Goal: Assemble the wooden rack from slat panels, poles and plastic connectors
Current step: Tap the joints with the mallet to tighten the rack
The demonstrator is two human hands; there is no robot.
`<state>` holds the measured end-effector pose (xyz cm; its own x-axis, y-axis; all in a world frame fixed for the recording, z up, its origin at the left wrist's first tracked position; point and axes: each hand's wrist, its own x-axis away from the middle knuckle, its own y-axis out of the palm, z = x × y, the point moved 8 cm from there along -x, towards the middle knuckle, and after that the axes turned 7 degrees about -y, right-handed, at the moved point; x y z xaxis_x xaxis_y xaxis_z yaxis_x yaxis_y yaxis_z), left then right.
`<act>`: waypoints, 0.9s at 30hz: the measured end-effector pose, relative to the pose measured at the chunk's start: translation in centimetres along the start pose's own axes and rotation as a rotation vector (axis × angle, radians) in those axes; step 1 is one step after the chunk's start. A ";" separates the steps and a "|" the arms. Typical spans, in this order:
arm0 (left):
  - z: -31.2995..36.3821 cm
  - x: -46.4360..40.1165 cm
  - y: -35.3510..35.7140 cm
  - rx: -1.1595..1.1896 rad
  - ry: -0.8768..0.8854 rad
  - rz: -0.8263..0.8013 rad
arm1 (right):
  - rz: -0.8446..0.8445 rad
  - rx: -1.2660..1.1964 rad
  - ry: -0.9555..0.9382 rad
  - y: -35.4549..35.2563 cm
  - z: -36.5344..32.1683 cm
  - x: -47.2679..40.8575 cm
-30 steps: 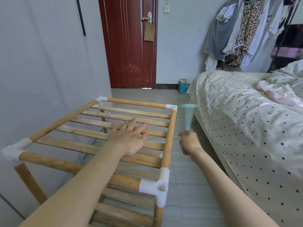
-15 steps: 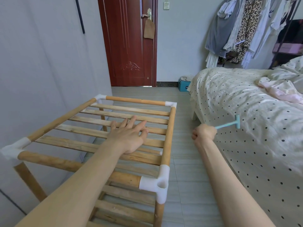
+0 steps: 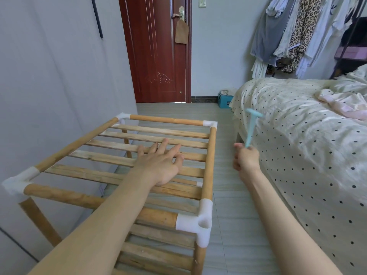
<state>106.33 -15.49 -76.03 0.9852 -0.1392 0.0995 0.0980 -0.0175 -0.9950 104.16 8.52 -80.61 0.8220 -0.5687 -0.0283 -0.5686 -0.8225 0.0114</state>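
Note:
The wooden rack stands against the left wall, its top slat panel framed by poles. White plastic connectors sit at the corners, one at the near right and one at the far right. My left hand rests flat on the top slats with fingers spread. To the right of the rack, over the floor, my right hand grips the handle of a small light-blue plastic hammer. The hammer points up, blurred. A lower slat shelf shows beneath the top.
A bed with a dotted cover fills the right side, close to my right arm. A strip of tiled floor runs between rack and bed. A red door, a blue box and hanging clothes stand at the back.
My right hand swung the blue hammer from pointing right over the bed back to upright, moving left toward the rack. The left hand stayed on the slats.

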 end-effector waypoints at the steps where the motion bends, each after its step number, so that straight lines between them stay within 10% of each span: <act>1: 0.0 0.0 0.0 0.004 -0.003 -0.003 | 0.103 0.022 0.036 -0.9 0.2 -0.1; 5: -0.1 -0.1 0.1 -0.004 -0.006 -0.002 | -0.270 0.357 -0.072 2.3 1.4 2.1; 11: -0.5 -0.5 0.0 -0.005 -0.020 -0.006 | -0.182 0.029 0.020 -1.1 0.7 2.5; 19: 0.6 -2.1 -1.3 0.005 -0.257 0.066 | -0.566 -0.218 0.262 1.6 -2.9 11.0; 27: 3.6 -0.6 -1.5 0.159 0.011 -0.042 | -0.227 -0.305 0.375 1.0 -2.7 8.7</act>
<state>106.12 -11.77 -74.60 0.9783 -0.1526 0.1400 0.1608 0.1336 -0.9779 110.80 2.77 -78.15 0.9095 -0.2937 0.2943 -0.3866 -0.8579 0.3385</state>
